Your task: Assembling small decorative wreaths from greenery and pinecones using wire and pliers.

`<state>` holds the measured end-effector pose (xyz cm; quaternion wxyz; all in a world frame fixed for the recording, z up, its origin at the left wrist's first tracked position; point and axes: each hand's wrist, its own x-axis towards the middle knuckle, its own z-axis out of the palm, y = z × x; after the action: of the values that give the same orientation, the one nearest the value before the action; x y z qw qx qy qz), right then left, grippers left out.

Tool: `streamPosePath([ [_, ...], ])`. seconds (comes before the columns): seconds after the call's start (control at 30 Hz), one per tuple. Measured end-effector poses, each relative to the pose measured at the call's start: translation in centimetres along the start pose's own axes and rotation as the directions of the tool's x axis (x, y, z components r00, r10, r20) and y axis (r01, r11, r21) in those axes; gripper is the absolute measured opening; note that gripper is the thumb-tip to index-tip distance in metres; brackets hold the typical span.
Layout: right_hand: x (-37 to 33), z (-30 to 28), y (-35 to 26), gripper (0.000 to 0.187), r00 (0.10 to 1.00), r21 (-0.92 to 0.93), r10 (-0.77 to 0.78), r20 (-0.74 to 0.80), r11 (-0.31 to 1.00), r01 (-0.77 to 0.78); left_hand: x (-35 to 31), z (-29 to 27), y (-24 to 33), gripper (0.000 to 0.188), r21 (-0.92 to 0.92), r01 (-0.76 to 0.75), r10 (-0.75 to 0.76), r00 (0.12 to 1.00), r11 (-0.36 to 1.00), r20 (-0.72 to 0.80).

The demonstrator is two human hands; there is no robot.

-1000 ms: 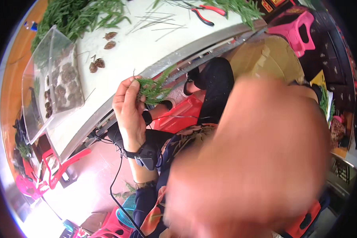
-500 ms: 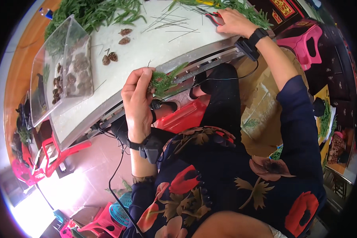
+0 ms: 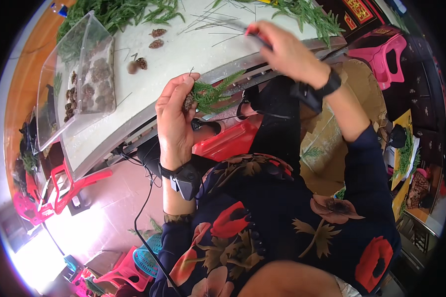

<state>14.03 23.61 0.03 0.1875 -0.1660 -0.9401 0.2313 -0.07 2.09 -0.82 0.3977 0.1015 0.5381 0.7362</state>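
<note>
Near the table's front edge, my left hand (image 3: 175, 119) pinches a green fern-like sprig (image 3: 214, 94) together with a brown pine cone (image 3: 188, 102). A thin wire end (image 3: 191, 71) pokes up above its thumb and fingertips. My right hand (image 3: 293, 57), blurred by motion, is closed around red-and-black pliers (image 3: 258, 36) over the table edge. The pliers' jaws are too smeared to make out. Beyond them, several thin dark wires (image 3: 210, 24) lie scattered on the white tabletop (image 3: 148, 84). Loose pine cones (image 3: 156, 44) rest further left.
A clear plastic box (image 3: 47, 116) with pine cones in it stands at the table's left. Green branches (image 3: 119, 22) are heaped at the back, with more greenery (image 3: 312, 20) at the right. Below are a red stool (image 3: 228, 141), cardboard (image 3: 327, 148) and a black cable (image 3: 139, 222).
My right hand has lifted the pliers off the table's far right and drawn them nearer. My left hand has turned slightly, bringing the pine cone into view beside the sprig.
</note>
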Motion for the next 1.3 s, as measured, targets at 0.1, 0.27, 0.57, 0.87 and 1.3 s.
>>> streamPosePath([
  [0.1, -2.0, 1.2, -2.7, 0.039, 0.994, 0.038, -0.107, 0.028, 0.994, 0.106, 0.0, 0.5, -0.2, 0.011, -0.012, 0.019, -0.019, 0.998, 1.000, 0.055],
  [0.27, -2.3, 2.0, -4.2, 0.040, 0.979, 0.077, -0.204, 0.021, 0.976, 0.202, -0.2, 0.5, -0.2, 0.012, -0.026, -0.008, 0.009, 0.998, 1.000, 0.057],
  [0.57, -2.2, 2.4, -4.7, 0.038, 0.976, 0.067, -0.219, 0.005, 0.974, 0.218, -0.8, 0.1, 0.0, 0.016, -0.040, -0.023, 0.024, 0.999, 0.999, 0.033],
  [0.87, -2.2, 1.8, -4.3, 0.030, 0.976, 0.063, -0.218, 0.008, 0.974, 0.217, -0.9, -0.2, 0.2, 0.018, 0.033, 0.005, -0.008, 0.996, 0.999, 0.092],
  [1.3, -3.0, 0.1, -5.9, 0.021, 0.937, 0.197, 0.053, 0.346, 0.972, -0.128, -0.8, 0.2, -0.6, 0.018, 0.054, -0.042, 0.041, 0.999, 0.998, 0.020],
])
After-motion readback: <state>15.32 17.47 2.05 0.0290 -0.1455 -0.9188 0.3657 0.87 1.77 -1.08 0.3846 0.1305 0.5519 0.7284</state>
